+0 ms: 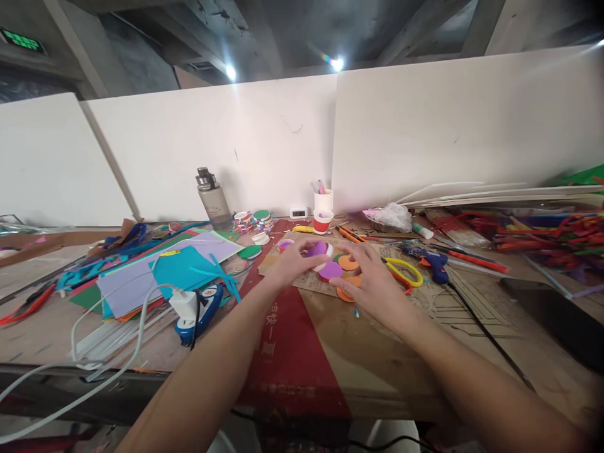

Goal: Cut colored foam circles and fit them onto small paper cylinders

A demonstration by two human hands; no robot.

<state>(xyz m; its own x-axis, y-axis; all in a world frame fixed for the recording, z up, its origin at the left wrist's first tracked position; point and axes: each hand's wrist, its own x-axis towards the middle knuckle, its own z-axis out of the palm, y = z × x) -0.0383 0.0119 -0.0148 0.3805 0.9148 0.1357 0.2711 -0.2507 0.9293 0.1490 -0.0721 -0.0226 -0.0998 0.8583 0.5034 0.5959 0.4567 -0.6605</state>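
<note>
Forearms (198,371) closest; left hand (293,263) pinches purple disc (319,248), right hand (372,283) loosely curled, grip unclear; 11-o'clock stacks (263,220) look done, orange discs (349,263) don't.

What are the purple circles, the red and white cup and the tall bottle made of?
Purple circles: perhaps craft foam or paper, as they look matte and evenly coloured.
Red and white cup: probably paper, since its rim looks thin and its side smooth.
Tall bottle: likely plastic, smooth and see-through, though glass is possible.
</note>
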